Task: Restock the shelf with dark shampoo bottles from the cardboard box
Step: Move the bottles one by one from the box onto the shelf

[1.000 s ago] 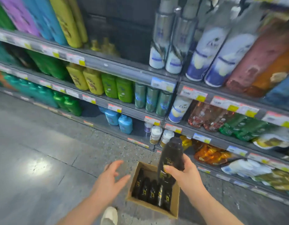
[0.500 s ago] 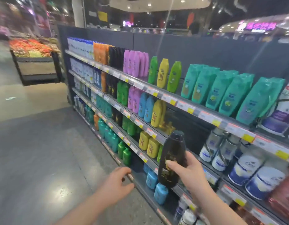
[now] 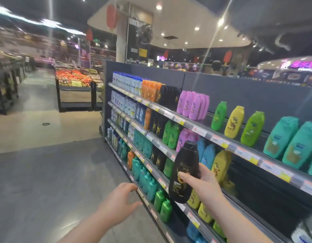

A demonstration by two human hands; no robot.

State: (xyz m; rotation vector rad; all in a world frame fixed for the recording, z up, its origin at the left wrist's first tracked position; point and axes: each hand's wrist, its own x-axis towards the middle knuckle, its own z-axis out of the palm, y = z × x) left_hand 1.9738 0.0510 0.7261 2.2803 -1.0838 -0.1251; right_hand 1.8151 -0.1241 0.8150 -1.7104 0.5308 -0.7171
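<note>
Holding one dark shampoo bottle (image 3: 185,170) upright, your right grip (image 3: 203,184) is clamped round its lower half, thumb across the label, out in front of the front edge of the shelf (image 3: 200,128) and not yet set on any tier. Your left grip (image 3: 120,199) hangs empty, fingers loosely spread, above the floor (image 3: 46,181) near the shelf's lower front edge. Matching dark bottles (image 3: 169,96) stand in rows towards the far end of the shelf, on the top tier and the two below, so I judge this one belongs there. The cardboard box is out of view, so how many remain cannot be told; this bottle at least is left to place
</note>
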